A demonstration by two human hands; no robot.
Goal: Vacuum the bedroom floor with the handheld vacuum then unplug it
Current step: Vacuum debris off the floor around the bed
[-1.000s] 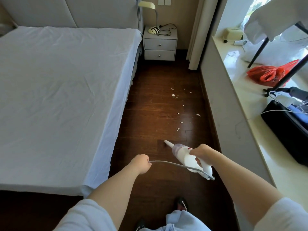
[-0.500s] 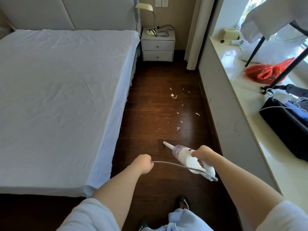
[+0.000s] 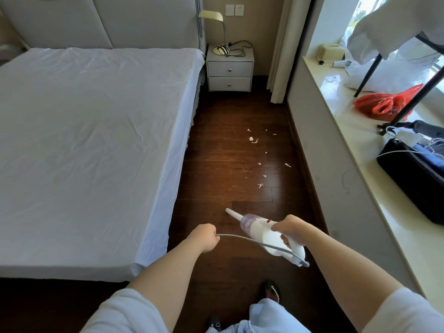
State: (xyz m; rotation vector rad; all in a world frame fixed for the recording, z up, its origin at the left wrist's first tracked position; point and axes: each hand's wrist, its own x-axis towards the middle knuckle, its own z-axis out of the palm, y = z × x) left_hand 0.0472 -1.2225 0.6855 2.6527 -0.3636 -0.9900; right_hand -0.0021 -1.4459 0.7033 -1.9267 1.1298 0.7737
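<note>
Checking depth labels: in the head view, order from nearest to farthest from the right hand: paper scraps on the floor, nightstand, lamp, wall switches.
From the right hand, which grips the vacuum:
1. Paper scraps, on the floor just ahead.
2. Nightstand, far end of the aisle, beside the bed.
3. Lamp, on the nightstand.
4. Wall switches, above it; nearly level with the lamp.

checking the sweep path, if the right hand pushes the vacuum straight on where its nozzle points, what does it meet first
Probably bare wood floor: the right hand aims the vacuum up-left, left of the scraps, toward the bed. Depth unclear.
</note>
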